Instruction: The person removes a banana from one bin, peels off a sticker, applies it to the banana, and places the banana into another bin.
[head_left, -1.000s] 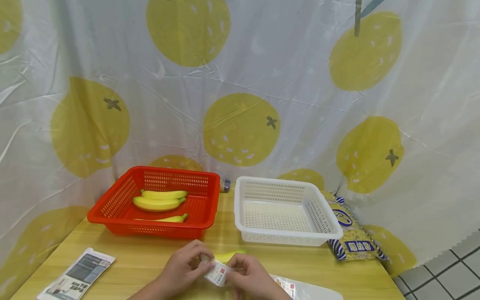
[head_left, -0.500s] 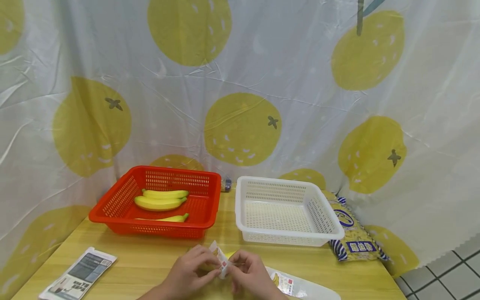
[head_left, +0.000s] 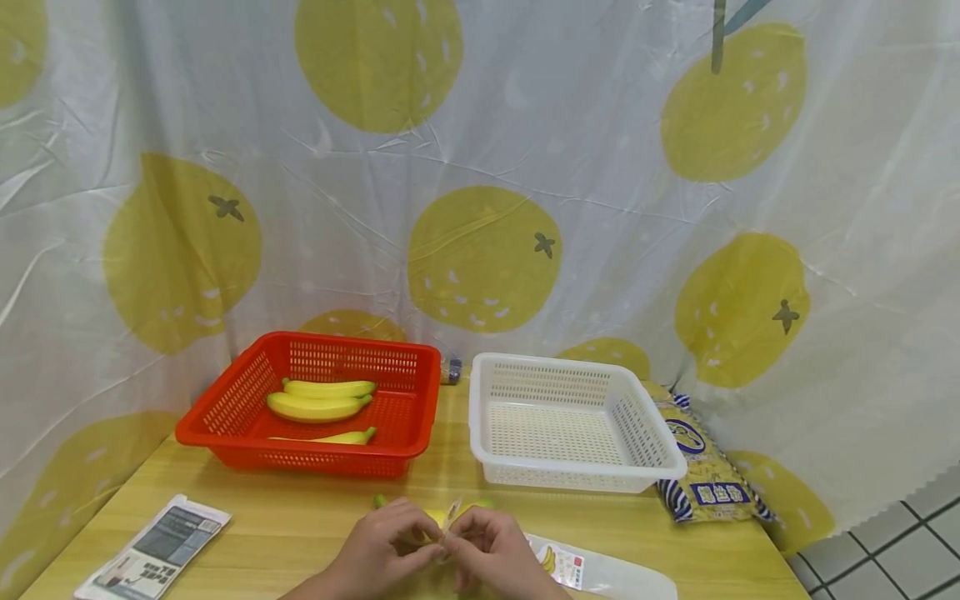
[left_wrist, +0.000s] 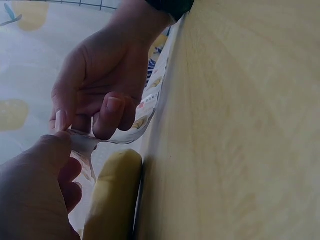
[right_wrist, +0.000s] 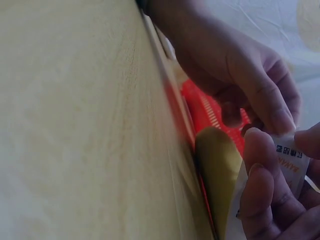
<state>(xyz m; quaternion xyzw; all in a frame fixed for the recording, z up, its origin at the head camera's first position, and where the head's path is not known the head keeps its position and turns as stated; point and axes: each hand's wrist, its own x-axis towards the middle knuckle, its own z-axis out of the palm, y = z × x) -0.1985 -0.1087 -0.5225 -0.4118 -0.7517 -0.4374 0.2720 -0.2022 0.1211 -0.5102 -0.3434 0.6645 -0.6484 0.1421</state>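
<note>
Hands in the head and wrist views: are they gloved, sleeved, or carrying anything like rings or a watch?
Both are bare. The left hand and right hand show no gloves, rings or markings, and the forearms entering the head view are uncovered. Nails are short and unpainted. In the left wrist view a dark edge, perhaps a cuff or strap, sits at the right hand's wrist; what it is cannot be told.

a makeshift recording corner in a home-like room: a wooden table [head_left: 300, 521] is hemmed in at 12 o'clock by a plastic shower curtain [head_left: 525, 167] printed with yellow fruit, hung as a backdrop. grey floor tiles [head_left: 900, 542] show at 4 o'clock. a red basket [head_left: 255, 437] and a white basket [head_left: 487, 467] stand staged side by side.
</note>
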